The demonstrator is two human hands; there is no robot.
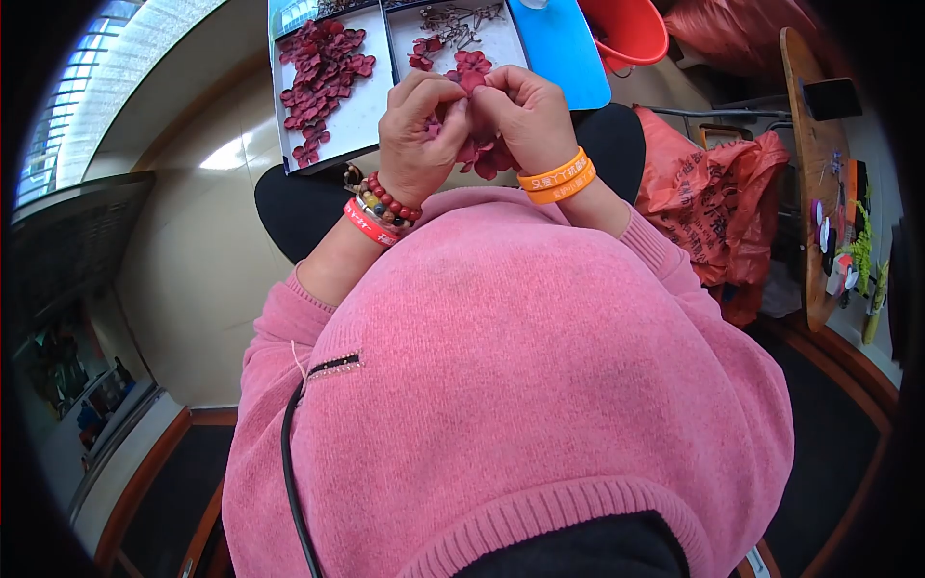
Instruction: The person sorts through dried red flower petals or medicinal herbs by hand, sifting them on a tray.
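In front of my chest both hands are raised close together. My left hand [421, 130], with beaded bracelets at its wrist, is closed with the thumb and forefinger pinched at a dark red flower [488, 160]. My right hand [528, 111], wearing an orange wristband, is closed on the same bunch of petals from the other side. Red petals show above and below the fingertips, and the exact grip is hidden. Under and beyond the hands lies a shallow white tray [374, 104] with a divider. Its left compartment holds a heap of dark red flowers [323, 72].
Thin brown stems [461, 21] and a few flowers lie in the tray's right compartment. A blue board [568, 58] is beneath it. To the right are a red bucket [631, 29], red plastic bags [708, 197] and a wooden tabletop [811, 183] with small items.
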